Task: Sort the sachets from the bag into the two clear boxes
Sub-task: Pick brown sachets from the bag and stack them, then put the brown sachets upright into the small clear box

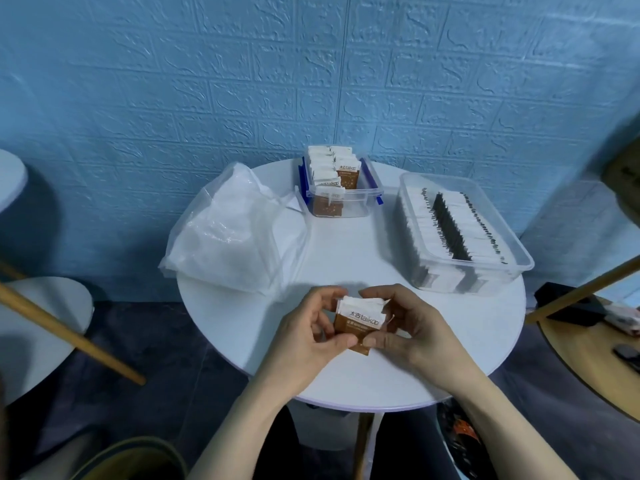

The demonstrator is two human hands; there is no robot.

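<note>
In the head view, both hands meet over the near edge of the round white tabletop (346, 265), holding a small stack of brown-and-white sachets (360, 318) between them. The left hand (304, 332) has its fingers (323, 303) curled round the stack's left side with the thumb pinching the lower edge, and the right hand (412, 327) mirrors it, fingers wrapped over the top right corner and thumb clamped on the bottom; this two-sided grip looks meant to square the loose packets into a neat bundle before they go anywhere. One sachet pokes out below the rest, so the stack is not yet even. At the far side of the tabletop stands the small clear box (341, 192) with blue clips, already holding upright sachets of the same brown print, which makes it the likely home for this bundle. To the right sits the large clear box (464, 230), filled with rows of white sachets edged in black, kept well apart from the brown kind. The crumpled plastic bag (228, 230) lies on the left, just beside the small box, and whether any sachets remain inside cannot be told through its cloudy folds.
</note>
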